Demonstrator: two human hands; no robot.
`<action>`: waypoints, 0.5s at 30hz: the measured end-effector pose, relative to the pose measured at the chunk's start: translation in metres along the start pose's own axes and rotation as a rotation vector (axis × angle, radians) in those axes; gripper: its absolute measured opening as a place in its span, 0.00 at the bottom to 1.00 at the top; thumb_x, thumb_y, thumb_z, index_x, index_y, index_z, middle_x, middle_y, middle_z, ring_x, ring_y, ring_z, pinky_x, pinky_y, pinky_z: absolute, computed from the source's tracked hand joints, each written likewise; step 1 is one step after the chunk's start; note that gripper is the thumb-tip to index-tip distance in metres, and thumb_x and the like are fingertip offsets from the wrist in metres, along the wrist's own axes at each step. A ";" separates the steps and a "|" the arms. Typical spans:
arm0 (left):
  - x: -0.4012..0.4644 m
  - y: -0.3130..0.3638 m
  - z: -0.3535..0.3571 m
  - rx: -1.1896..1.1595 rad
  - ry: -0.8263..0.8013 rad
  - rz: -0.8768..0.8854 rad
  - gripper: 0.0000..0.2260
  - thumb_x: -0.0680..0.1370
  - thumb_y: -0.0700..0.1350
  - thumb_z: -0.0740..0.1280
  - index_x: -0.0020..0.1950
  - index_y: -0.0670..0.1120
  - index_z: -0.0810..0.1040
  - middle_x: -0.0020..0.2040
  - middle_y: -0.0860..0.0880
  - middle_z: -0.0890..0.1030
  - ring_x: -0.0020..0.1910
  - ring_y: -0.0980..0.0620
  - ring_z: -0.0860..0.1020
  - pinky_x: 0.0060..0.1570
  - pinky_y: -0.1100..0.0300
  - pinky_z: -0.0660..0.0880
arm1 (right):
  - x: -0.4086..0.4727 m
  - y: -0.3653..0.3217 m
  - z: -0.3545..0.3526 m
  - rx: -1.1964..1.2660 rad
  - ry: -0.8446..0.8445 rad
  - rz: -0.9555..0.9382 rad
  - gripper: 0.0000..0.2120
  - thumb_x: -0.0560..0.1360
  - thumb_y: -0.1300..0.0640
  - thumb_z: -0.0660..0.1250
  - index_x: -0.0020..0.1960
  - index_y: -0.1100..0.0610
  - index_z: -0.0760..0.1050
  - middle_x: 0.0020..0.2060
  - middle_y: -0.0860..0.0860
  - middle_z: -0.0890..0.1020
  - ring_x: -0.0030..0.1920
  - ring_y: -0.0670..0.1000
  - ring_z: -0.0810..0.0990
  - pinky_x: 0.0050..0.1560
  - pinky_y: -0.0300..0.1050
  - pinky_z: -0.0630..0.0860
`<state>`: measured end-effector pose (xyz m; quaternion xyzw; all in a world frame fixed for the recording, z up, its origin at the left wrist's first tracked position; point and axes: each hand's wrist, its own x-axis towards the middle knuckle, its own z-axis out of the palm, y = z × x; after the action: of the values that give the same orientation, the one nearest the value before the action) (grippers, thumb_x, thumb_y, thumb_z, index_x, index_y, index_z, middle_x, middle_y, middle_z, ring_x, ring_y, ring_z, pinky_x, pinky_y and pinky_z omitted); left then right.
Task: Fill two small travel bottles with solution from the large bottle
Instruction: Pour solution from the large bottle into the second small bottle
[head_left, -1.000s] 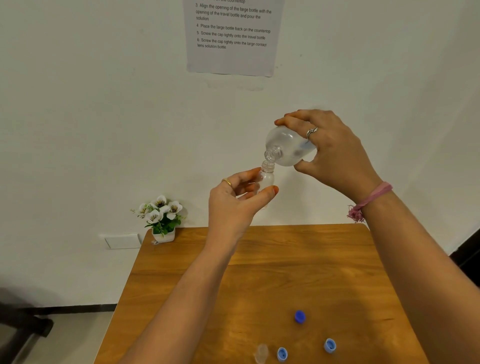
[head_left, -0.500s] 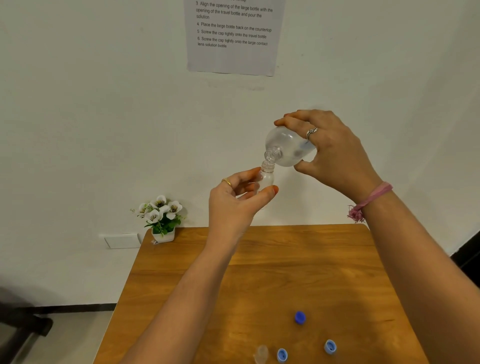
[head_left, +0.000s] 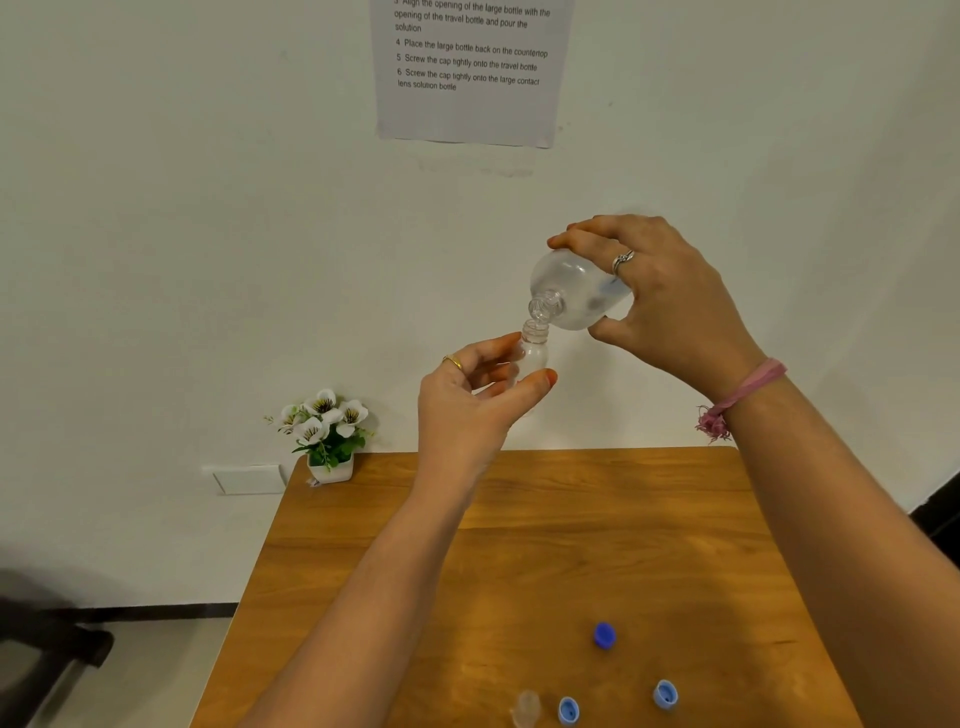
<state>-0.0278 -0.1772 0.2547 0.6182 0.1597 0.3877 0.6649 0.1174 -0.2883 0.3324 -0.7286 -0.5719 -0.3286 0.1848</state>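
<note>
Barely any change; large bottle (head_left: 576, 291) in the right hand (head_left: 670, 301) perhaps slightly steeper over the travel bottle (head_left: 534, 353)

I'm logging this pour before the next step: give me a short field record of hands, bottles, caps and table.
left hand: left hand holds small travel bottle upright, above the table
right hand: right hand holds large bottle tilted, neck down-left
alignment: large bottle mouth directly over the travel bottle opening
second travel bottle: second travel bottle stands uncapped at the near edge of the table
caps: dark blue cap; two light blue caps, all loose on the table
flow: not discernible
far corner: flower pot
</note>
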 end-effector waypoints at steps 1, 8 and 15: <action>0.000 0.000 0.000 0.001 0.001 0.001 0.16 0.66 0.42 0.79 0.52 0.52 0.83 0.45 0.56 0.85 0.47 0.59 0.81 0.43 0.68 0.78 | 0.000 0.000 0.000 0.003 0.002 -0.003 0.30 0.66 0.61 0.75 0.66 0.53 0.72 0.60 0.52 0.77 0.60 0.56 0.73 0.54 0.47 0.72; 0.002 -0.001 -0.001 0.009 0.004 0.009 0.16 0.66 0.43 0.79 0.52 0.52 0.83 0.46 0.56 0.85 0.47 0.58 0.81 0.44 0.67 0.78 | 0.002 0.001 0.001 0.010 0.011 -0.008 0.29 0.66 0.61 0.75 0.66 0.52 0.72 0.60 0.52 0.77 0.60 0.56 0.73 0.54 0.50 0.73; 0.004 -0.003 0.000 0.003 0.009 0.007 0.17 0.66 0.42 0.79 0.52 0.52 0.83 0.46 0.57 0.85 0.46 0.60 0.81 0.44 0.67 0.78 | 0.004 0.000 0.002 0.008 0.011 -0.009 0.29 0.67 0.61 0.74 0.66 0.52 0.72 0.60 0.51 0.77 0.60 0.55 0.73 0.54 0.48 0.73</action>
<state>-0.0248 -0.1742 0.2526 0.6179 0.1610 0.3924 0.6620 0.1184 -0.2844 0.3337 -0.7233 -0.5755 -0.3315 0.1894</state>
